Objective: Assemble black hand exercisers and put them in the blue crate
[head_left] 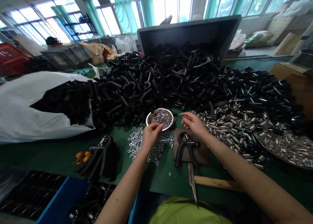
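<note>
My left hand (152,136) is over the near rim of a round metal bowl (147,119) of small metal parts, thumb and fingertips pinched together. Whatever they hold is too small to make out. To the right, my right hand (193,123) hovers with its index finger stretched out and the others loosely curled. Its fingertip is close to a thin dark rod (176,118); I cannot tell whether they touch. Below this hand, a black hand gripper (179,152) with a coil spring lies on a brown pad (203,157). Loose nuts (156,149) surround the bowl's near side.
Black handles (146,83) are heaped behind, spilling from a grey bin (188,29) and white sack (44,129). Springs (230,126) and a tray of pins (290,149) lie right. A pointed blade (192,181), wooden handle (217,183) and assembled grippers (97,158) lie nearer.
</note>
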{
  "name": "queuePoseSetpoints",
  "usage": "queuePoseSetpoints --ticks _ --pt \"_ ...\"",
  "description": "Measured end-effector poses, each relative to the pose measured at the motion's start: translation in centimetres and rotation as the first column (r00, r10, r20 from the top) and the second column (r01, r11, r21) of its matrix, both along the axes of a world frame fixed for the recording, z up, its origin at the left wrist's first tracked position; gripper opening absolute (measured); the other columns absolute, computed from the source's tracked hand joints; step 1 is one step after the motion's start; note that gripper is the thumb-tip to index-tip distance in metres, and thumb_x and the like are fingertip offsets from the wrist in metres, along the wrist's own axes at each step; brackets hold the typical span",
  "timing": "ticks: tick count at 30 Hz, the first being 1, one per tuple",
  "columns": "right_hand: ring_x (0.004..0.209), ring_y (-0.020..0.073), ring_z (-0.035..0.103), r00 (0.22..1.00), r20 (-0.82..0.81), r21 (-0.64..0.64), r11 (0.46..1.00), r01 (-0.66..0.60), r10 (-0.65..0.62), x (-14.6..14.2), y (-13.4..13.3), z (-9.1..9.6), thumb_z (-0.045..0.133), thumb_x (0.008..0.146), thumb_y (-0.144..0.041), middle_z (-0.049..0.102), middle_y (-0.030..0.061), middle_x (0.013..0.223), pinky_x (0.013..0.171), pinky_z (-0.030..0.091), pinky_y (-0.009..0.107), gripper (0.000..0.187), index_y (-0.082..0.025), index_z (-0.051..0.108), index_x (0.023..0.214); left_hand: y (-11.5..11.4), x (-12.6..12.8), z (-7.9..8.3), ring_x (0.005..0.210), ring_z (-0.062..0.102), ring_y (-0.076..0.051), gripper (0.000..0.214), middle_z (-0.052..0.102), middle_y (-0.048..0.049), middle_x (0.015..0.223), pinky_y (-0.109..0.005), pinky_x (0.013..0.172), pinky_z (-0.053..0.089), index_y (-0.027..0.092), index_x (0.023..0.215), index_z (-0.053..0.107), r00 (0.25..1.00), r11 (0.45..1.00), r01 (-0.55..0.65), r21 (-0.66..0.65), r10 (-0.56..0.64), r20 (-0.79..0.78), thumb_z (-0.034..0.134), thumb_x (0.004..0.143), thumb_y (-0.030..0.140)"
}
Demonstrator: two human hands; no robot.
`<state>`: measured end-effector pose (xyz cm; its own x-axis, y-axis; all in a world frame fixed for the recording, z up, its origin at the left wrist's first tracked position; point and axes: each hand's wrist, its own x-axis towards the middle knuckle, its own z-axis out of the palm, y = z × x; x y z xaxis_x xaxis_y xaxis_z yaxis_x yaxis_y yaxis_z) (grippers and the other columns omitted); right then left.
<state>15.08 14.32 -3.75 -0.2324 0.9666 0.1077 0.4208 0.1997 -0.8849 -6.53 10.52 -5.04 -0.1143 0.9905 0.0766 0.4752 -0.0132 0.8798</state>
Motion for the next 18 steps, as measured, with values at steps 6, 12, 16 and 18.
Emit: queuePoseSetpoints --ticks 6,12,16,18 --pt "0.065 0.0139 0.064 0.999 0.041 -0.082 0.996 0.037 -0.034 3.1 -2.3 -2.7 0.042 0.084 -0.031 0.069 0.0054 0.078 0.055 0.048 0.024 0.020 -0.018 0.056 0.084 -4.4 3.2 -1.2 0.060 0.060 -0.014 0.028 0.069 -0.0048 0.079 -0.021 0.048 0.042 0.015 0.087 0.060 0.901 0.942 0.276 -0.191 -0.185 0.391 0.060 0.075 0.040" --pt "0.069 0.0151 0.061 0.946 0.323 -0.007 0.999 0.038 -0.034 2.6 -2.0 -2.9 0.051 0.081 -0.031 0.066 0.0018 0.072 0.061 0.042 0.024 0.019 -0.018 0.063 0.074 -4.4 6.1 -2.3 0.063 0.056 -0.013 0.023 0.063 0.0002 0.068 -0.023 0.057 0.040 0.017 0.075 0.063 0.961 0.959 0.269 -0.088 -0.261 0.088 0.057 0.079 0.039" --pt "0.076 0.0165 0.060 0.860 0.508 0.056 0.998 0.017 -0.043 2.0 -2.2 -2.1 0.050 0.085 -0.030 0.067 0.0031 0.079 0.067 0.039 0.025 0.018 -0.019 0.063 0.079 -3.8 7.1 -2.5 0.073 0.057 -0.014 0.018 0.063 -0.0007 0.075 -0.024 0.064 0.040 0.017 0.074 0.063 0.962 0.969 0.244 -0.033 -0.246 -0.122 0.058 0.080 0.034" --pt "0.083 0.0178 0.060 0.812 0.582 0.093 0.996 -0.014 -0.043 1.7 -2.6 -1.7 0.049 0.086 -0.030 0.067 0.0048 0.087 0.070 0.038 0.026 0.018 -0.020 0.063 0.083 -3.7 7.3 -2.5 0.074 0.057 -0.015 0.018 0.062 -0.0008 0.076 -0.024 0.065 0.040 0.018 0.074 0.063 0.953 0.970 0.243 -0.015 -0.241 -0.183 0.057 0.081 0.034"
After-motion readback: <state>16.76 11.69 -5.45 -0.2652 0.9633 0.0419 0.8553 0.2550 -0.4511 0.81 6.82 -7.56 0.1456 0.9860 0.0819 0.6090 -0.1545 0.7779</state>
